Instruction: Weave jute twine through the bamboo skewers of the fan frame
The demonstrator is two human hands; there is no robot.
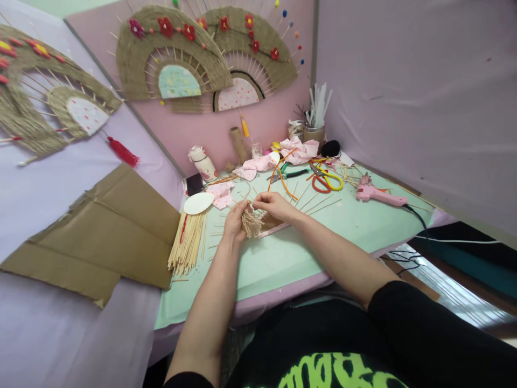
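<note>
Fingers of the left hand (235,220) curl around a frayed beige twine bundle (252,224), where firm, even pressure should suit the loose strands, while those of the right hand (274,206) pinch together at its top, on what I cannot tell, near thin pale sticks (325,207) on the mint-green tabletop (291,258).

Black shirt (299,331), below table's (283,264) near edge: big yellow-green lettering (339,371), foreshortened, cut off; no word read for certain. Bottle (202,163), table's far left: pink print (208,174), too small to tell.
</note>
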